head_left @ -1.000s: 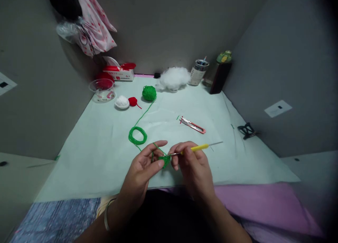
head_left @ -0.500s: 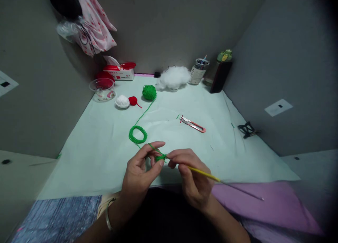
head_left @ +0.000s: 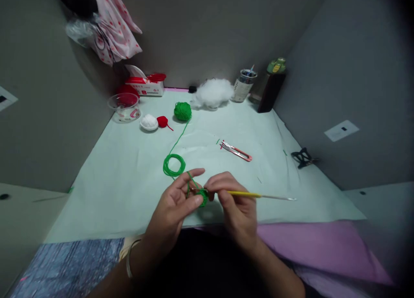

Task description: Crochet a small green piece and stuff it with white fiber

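Note:
Between thumb and fingers, my left hand (head_left: 174,205) pinches a small green crochet piece (head_left: 202,198). Green yarn (head_left: 190,176) runs over its raised index finger. My right hand (head_left: 237,211) grips a crochet hook (head_left: 244,194) with a yellow handle, its rear metal end pointing right. The hook's front tip lies at the top of the crochet piece, near the yarn strand. Just beyond my left hand lies a loose coil of green yarn (head_left: 174,164), and a strand leads from it back to a green yarn ball (head_left: 183,111).
Orange-handled thread snips (head_left: 236,151) lie right of centre. Along the back are white stuffing (head_left: 213,93), a pen can (head_left: 245,86) and a bottle (head_left: 273,84). A white yarn ball (head_left: 149,122), red yarn (head_left: 162,121) and a clear tub (head_left: 125,108) sit left. A black clip (head_left: 303,158) lies right.
The hook has swung to nearly level, its rear end rising and moving left. More of the crochet piece shows, tilted downward. The yarn coil has shifted slightly right.

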Demonstrator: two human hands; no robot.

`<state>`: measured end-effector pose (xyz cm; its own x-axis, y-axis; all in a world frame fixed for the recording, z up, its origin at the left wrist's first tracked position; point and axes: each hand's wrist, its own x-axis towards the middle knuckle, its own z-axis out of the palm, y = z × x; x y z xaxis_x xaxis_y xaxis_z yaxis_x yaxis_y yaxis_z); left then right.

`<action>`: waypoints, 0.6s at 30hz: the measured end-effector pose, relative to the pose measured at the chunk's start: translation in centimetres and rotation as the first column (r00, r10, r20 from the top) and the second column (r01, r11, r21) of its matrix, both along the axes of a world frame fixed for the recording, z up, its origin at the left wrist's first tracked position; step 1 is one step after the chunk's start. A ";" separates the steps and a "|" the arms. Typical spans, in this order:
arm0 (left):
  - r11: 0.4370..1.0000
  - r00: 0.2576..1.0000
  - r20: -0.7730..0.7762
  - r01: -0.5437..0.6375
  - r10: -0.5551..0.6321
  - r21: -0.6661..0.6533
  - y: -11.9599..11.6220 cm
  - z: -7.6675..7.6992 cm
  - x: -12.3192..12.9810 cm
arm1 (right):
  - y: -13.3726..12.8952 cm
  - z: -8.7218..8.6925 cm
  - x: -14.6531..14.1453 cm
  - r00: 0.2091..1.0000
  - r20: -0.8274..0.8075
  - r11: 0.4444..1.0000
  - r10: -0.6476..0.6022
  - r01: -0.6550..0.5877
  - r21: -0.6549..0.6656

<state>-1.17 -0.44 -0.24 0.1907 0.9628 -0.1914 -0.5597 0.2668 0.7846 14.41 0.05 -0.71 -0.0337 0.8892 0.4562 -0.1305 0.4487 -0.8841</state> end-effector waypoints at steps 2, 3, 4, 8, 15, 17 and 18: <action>0.999 0.998 -0.066 0.023 -0.020 0.040 -0.2 -0.3 0.2 | 0.0 -0.1 -0.2 0.997 0.069 0.999 -0.042 0.040 0.034; 0.998 0.995 -0.098 0.025 -0.019 0.055 -0.3 -0.5 0.3 | -0.1 -0.2 -0.2 0.990 0.122 0.995 -0.074 0.066 0.068; 0.998 0.992 -0.123 0.007 0.001 0.068 -0.4 -0.6 0.4 | -0.2 -0.3 -0.2 0.975 0.192 0.989 -0.112 0.090 0.119; 0.997 0.995 -0.069 -0.070 0.072 0.024 -0.3 -0.9 0.7 | -0.6 -1.0 0.3 0.811 0.488 0.891 -0.323 0.087 0.445; 0.978 0.979 0.199 0.083 -0.045 -0.189 0.4 0.1 0.1 | -0.3 -0.2 1.0 0.987 0.097 0.991 -0.125 0.118 0.070; 0.989 0.986 0.162 0.053 -0.030 -0.138 0.3 0.2 0.1 | 0.0 -0.1 0.7 0.998 -0.053 0.998 -0.038 0.036 -0.052; 0.993 0.991 0.126 0.052 -0.038 -0.107 0.2 0.1 0.2 | 0.1 -0.1 0.5 0.997 -0.079 0.997 -0.010 0.004 -0.079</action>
<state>-1.02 -0.28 -0.11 0.2619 0.9273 -0.2675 -0.6361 0.3743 0.6748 14.89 0.13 -0.78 0.0060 0.9224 0.3861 -0.1987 0.3795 -0.9036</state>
